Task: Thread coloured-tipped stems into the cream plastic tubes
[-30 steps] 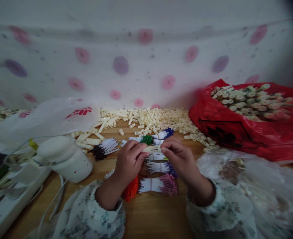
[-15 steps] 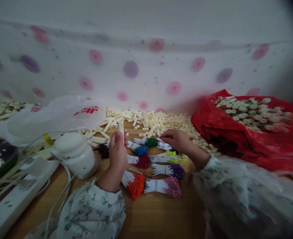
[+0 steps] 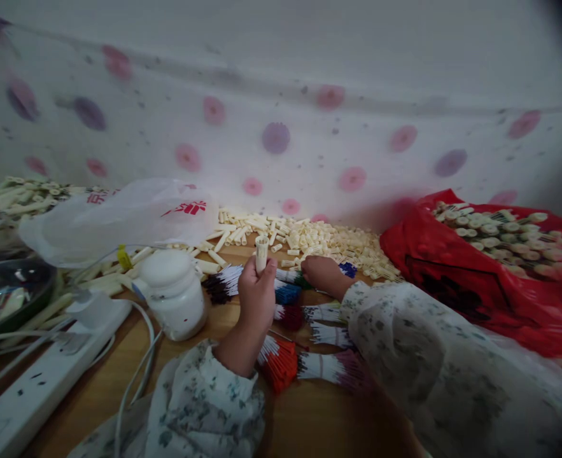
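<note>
My left hand [image 3: 256, 294] is closed round a cream plastic tube [image 3: 261, 252], held upright above the wooden table [image 3: 304, 420]. My right hand [image 3: 323, 273] reaches forward with its fingers down at the near edge of the pile of small cream tubes [image 3: 328, 240], beside a blue-tipped bundle [image 3: 346, 270]; I cannot make out what it pinches. Below the hands lie bundles of white sticks with coloured tips: blue [image 3: 286, 292], dark red [image 3: 290, 315], orange [image 3: 278, 364], black [image 3: 218, 287] and purple [image 3: 338, 367].
A white jar-shaped device [image 3: 170, 299] with cables stands to the left, next to a white power strip [image 3: 37, 381]. A white plastic bag [image 3: 118, 219] lies behind it. A red bag [image 3: 476, 280] with finished cream pieces [image 3: 500, 232] sits on the right. A dotted cloth [image 3: 281, 121] hangs behind.
Both hands held one cream tube together a second ago. They parted: my left hand raised the tube upright, my right hand reached forward to the tube pile. The view drifted left.
</note>
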The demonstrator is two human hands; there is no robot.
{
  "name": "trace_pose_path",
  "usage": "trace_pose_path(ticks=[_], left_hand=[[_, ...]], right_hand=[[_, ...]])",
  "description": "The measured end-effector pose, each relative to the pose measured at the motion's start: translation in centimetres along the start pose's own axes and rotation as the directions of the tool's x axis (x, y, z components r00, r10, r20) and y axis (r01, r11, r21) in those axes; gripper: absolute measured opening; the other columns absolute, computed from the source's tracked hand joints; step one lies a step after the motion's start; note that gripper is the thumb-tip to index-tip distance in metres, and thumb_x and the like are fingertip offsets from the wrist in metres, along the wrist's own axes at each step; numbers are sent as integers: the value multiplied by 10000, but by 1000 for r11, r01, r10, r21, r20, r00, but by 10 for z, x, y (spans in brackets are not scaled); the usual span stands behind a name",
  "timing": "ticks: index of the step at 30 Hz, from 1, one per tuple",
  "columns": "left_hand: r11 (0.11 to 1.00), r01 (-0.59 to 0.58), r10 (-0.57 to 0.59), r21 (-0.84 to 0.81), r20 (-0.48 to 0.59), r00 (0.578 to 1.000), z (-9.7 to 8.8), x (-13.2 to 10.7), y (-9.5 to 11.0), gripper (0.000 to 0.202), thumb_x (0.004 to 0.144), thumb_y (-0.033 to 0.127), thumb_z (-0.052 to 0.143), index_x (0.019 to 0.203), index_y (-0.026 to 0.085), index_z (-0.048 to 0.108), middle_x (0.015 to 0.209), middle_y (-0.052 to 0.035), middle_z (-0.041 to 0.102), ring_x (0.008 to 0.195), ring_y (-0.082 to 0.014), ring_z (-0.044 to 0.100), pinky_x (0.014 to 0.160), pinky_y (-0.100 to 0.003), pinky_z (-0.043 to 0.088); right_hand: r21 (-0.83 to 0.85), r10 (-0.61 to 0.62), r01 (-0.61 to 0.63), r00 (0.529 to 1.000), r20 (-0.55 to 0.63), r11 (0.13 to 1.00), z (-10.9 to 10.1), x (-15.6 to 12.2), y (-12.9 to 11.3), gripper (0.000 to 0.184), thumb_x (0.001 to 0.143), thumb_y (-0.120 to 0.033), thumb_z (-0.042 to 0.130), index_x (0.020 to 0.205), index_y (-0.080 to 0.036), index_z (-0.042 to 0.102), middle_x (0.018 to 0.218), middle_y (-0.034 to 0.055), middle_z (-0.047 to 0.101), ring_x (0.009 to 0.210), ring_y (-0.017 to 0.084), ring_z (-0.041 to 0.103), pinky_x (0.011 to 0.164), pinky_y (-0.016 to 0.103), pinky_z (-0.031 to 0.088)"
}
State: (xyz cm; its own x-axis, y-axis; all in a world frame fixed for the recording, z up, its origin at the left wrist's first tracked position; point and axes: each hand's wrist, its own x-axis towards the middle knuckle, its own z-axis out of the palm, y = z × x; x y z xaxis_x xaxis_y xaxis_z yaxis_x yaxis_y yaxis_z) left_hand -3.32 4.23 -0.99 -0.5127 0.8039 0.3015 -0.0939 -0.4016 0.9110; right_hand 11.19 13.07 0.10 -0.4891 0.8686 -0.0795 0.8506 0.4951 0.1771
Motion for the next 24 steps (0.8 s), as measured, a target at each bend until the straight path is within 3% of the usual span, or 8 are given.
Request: trace_pose_path(ticks=[6,9,15,20,24], left_hand=[[999,-8,7,37,28,1000,1,-1,-2,163,785,314,614,740,172,547,603,61,414,564,-92,376,541,-199,316],[998,-25,24,55,24,999,1,-1,-3,162,782,308,608,729,172,539,603,63,406,560,-91,370,540,-195,314],[992,-11,0,122,92,996,1,0,-3,177,781,324,591,709,177,525,562,72,374,522,-90,360,500,-188,309],[945,-56,2,323,164,986,-1,2,-7,198,789,360,574,719,176,556,547,62,451,519,-104,421,510,-197,329],[847,-124,-6,517,242,970,-4,6,-14,222,816,386,527,802,179,607,587,33,547,562,-139,512,548,-216,362]], right_hand=[[-50,-22,21,1000,-18,999,3,0,1,220,905,-273,501,1038,-135,610,997,84,655,921,201,622,767,349,497],[-58,-84,82,996,-28,995,2,1,3,248,862,-185,475,1055,-182,631,1017,98,672,958,224,625,733,295,468],[-95,-218,216,976,-19,972,3,-7,14,266,824,-178,479,1012,-212,665,1001,94,668,939,242,629,704,285,451],[-97,-251,248,968,-22,964,8,-20,20,299,852,-184,472,1111,-235,614,961,89,665,882,242,641,684,296,455],[-68,-234,229,968,-88,971,8,-22,17,272,868,-148,431,1074,-158,608,988,126,642,911,239,628,724,300,456]])
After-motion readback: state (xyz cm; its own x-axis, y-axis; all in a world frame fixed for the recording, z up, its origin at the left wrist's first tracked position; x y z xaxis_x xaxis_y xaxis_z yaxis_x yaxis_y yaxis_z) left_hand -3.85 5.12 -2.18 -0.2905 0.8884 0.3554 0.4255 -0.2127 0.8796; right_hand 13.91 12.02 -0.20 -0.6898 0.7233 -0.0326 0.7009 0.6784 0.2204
